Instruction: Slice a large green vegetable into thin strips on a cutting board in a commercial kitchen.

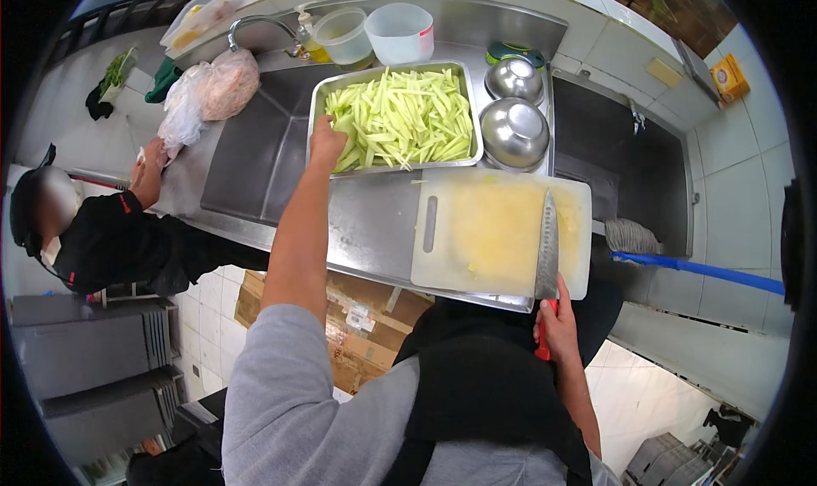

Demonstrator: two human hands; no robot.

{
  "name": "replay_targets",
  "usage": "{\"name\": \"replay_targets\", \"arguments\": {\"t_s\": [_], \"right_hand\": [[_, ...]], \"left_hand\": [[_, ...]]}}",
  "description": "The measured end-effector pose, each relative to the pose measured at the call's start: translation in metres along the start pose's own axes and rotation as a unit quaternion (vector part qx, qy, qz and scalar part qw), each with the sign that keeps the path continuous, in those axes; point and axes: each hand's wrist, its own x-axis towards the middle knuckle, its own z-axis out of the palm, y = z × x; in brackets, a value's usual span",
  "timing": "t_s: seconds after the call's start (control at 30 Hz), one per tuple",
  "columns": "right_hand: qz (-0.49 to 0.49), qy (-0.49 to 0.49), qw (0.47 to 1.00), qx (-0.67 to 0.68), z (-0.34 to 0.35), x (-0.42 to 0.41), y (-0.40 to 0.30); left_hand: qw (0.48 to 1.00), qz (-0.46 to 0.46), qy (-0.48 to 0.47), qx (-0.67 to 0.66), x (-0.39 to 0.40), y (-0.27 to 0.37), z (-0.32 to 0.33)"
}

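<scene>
My left hand [327, 144] reaches over the left rim of a rectangular steel tray [479, 128]. Its fingers are around a larger pale green vegetable piece [346, 128], partly hidden by the hand. Many pale green vegetable strips [415, 112] are heaped in the tray. In my right hand [559, 326] is the red handle of a kitchen knife [547, 250], its dimpled blade pointing away from me over the right part of a white cutting board [440, 275]. The board's middle is stained yellowish, with a few small green scraps on it.
Two upturned steel bowls [514, 132] stand right of the tray, plastic containers [399, 33] behind it. Sinks lie left [255, 147] and right [613, 122]. A co-worker [121, 243] at left touches a plastic bag [223, 87]. A blue-handled mop [696, 268] leans at right.
</scene>
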Motion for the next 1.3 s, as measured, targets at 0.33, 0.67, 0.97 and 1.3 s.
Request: {"name": "replay_targets", "arguments": {"t_s": [0.33,0.67,0.97,1.3], "right_hand": [[0.007,0.035,0.997,-0.062,-0.006,0.001,0.007],[-0.156,0.009,0.926,-0.343,-0.012,-0.032,-0.022],[-0.128,-0.025,0.879,-0.458,-0.024,-0.081,-0.061],[-0.149,-0.033,0.802,-0.578,-0.021,-0.092,-0.082]], "left_hand": [[0.837,0.529,-0.094,-0.105,-0.199,0.086,0.032],[0.857,0.488,-0.134,-0.099,-0.306,0.074,0.124],[0.905,0.306,-0.202,-0.216,-0.323,0.049,0.126],[0.898,0.367,-0.132,-0.205,-0.319,0.042,0.144]]}}
